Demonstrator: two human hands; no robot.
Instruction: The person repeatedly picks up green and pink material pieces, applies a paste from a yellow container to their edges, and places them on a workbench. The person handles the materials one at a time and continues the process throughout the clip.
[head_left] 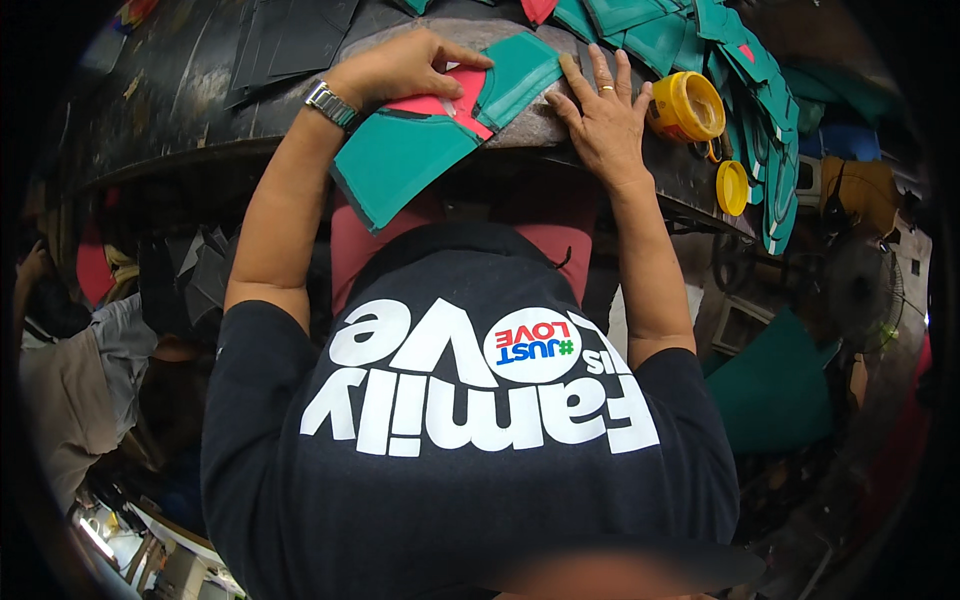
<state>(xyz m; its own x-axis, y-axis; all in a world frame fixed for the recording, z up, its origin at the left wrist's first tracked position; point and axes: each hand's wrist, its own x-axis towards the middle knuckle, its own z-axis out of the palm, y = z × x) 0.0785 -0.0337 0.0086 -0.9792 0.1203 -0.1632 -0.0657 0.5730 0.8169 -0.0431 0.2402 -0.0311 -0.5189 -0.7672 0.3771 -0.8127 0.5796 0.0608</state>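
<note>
A teal cut piece point(405, 155) with a red piece point(455, 100) laid over it lies on a grey stone slab point(520, 125) at the bench edge and hangs over toward me. My left hand point(400, 65), a metal watch on its wrist, presses fingertips onto the red piece where it meets a second teal flap point(515, 70). My right hand point(605, 115), wearing a ring, lies flat with fingers spread on the slab just right of that flap. Neither hand grips anything.
A dark worn workbench point(170, 110) curves across the top. An open yellow jar point(690, 105) and its yellow lid point(732, 187) sit right of my right hand. Several teal cut pieces point(770, 130) are laid along the right; dark pieces point(290, 35) lie top left. Another person sits lower left.
</note>
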